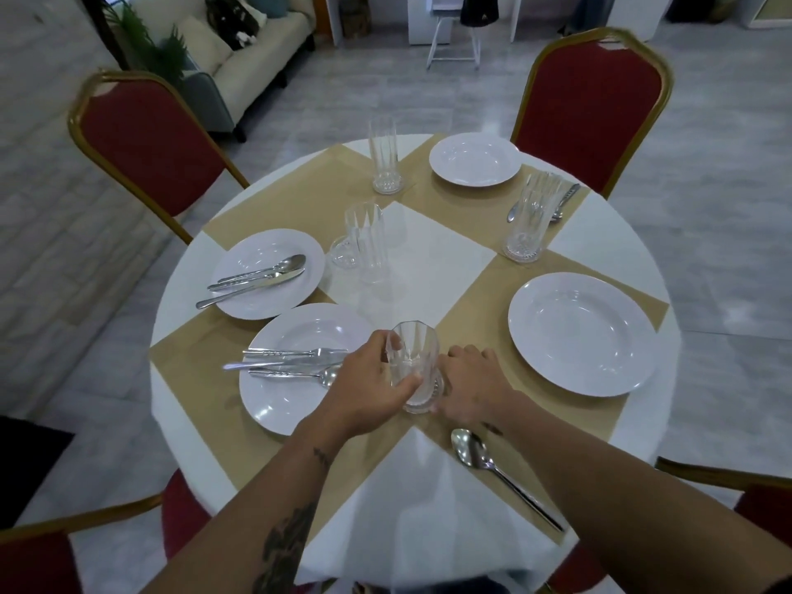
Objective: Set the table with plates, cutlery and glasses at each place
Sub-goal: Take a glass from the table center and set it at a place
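A clear ribbed glass (415, 362) stands near the table's front, between two plates. My left hand (368, 388) is wrapped around its left side; my right hand (471, 388) rests against its base on the right. The near left plate (291, 400) carries a fork, knife and spoon (291, 364). A second left plate (261, 297) holds cutlery (257, 278) too. The right plate (580, 334) and far plate (475, 158) are bare. A lone spoon (493, 465) lies at the front right. Other glasses stand at the centre (368, 242), far side (385, 156) and right (529, 220).
The round table (433, 520) has a white cloth with tan placemats. Red chairs with gold frames stand at the far left (150, 139), far right (595, 109) and near corners. More cutlery (561, 203) lies behind the right glass. A sofa (253, 57) is beyond.
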A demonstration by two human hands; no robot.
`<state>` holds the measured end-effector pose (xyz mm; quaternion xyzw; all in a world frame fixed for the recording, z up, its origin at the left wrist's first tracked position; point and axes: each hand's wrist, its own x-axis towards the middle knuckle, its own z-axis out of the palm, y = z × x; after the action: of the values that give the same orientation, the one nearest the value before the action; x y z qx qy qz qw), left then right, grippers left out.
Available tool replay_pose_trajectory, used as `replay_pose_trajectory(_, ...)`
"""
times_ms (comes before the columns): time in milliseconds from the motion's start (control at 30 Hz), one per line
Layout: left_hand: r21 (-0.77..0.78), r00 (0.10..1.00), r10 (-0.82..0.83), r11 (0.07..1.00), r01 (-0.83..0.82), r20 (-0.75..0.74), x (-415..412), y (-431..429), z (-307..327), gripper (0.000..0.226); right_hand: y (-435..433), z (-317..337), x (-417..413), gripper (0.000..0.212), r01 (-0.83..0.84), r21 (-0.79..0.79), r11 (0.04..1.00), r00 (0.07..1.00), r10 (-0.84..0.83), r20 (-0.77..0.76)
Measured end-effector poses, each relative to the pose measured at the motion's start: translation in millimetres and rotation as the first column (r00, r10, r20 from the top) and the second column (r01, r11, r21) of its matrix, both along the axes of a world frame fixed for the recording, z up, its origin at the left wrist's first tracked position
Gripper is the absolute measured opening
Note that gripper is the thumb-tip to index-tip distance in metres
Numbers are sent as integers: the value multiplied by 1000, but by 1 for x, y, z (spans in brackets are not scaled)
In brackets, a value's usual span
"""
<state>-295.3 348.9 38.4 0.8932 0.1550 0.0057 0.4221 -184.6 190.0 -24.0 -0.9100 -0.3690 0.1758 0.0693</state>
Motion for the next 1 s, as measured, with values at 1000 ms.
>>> replay_pose_trajectory(1000, -226, 859, 496, 829, -512, -125, -123, 142, -36, 21, 42, 55, -132, 27, 485, 115, 867, 739, -336, -584)
